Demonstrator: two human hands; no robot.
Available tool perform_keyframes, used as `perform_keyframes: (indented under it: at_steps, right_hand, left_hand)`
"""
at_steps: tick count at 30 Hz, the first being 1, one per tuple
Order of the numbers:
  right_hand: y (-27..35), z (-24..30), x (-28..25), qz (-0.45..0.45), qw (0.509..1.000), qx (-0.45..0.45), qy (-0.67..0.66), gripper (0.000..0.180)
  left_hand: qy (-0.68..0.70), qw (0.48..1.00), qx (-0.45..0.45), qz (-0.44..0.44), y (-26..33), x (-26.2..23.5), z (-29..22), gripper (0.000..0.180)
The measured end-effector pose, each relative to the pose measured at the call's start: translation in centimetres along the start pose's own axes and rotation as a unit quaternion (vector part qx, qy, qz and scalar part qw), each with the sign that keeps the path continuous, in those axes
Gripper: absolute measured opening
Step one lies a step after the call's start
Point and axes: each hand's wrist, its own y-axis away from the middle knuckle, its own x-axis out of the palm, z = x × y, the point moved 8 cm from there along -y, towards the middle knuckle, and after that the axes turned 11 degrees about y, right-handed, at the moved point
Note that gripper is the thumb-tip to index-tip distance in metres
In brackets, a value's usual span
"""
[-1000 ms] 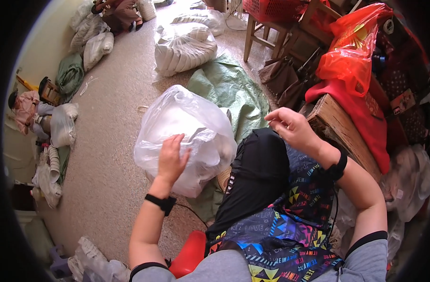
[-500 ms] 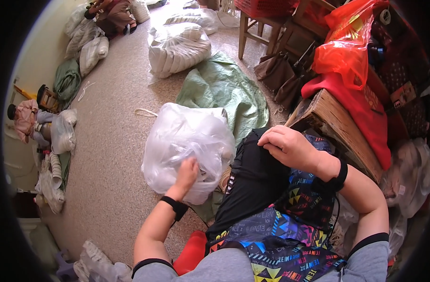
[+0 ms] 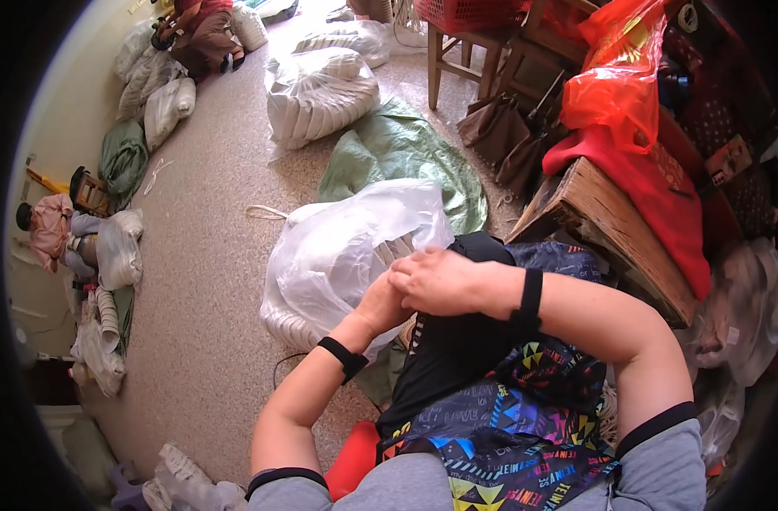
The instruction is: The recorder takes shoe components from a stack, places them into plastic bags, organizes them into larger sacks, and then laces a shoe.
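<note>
A translucent white plastic bag (image 3: 342,243) sits in front of me, with ribbed white goods (image 3: 395,249) showing through a gap on its right and at its lower left. At the bag's near right edge my two hands meet. My left hand (image 3: 384,305) is closed, with the bag's film gathered against its fingers. Over its fingertips lies my right hand (image 3: 440,279), its fingers bent and pressed together. Whatever is pinched between the right fingertips is hidden. A loop of pale cord (image 3: 266,212) rests on the floor beside the bag.
Under and behind the bag spreads a green woven sheet (image 3: 406,157). A filled clear bag (image 3: 321,95) stands farther back. To the right are a wooden box (image 3: 614,230) and a stool (image 3: 461,64). Another person (image 3: 53,226) sits at the left among bags.
My left hand has moved right and pulled the bag's film that way, uncovering some of the goods. My right hand has come left from over my knee to meet it.
</note>
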Motion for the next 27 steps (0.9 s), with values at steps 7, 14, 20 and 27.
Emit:
perform_keyframes:
  at_steps: [7, 14, 20, 27]
  right_hand:
    - [0.8, -8.0, 1.8, 0.250, 0.930, 0.241, -0.119, 0.076]
    - [2.2, -11.7, 4.1, 0.250, 0.897, 0.278, -0.237, 0.088]
    - [0.5, -12.1, 3.9, 0.138, 0.927, 0.272, -0.219, 0.088]
    - [2.9, -17.9, 2.4, -0.126, 0.926, 0.332, -0.125, 0.079]
  left_hand:
    - [-0.147, 0.925, -0.272, 0.221, 7.6, -0.4, 6.2, 0.036]
    - [-0.207, 0.804, -0.555, 0.049, 15.8, -14.2, 15.1, 0.055]
    - [-0.206, 0.786, -0.582, -0.035, 16.9, -12.0, 20.2, 0.044]
    - [-0.243, 0.852, -0.460, -0.057, 8.6, -7.5, 15.4, 0.039]
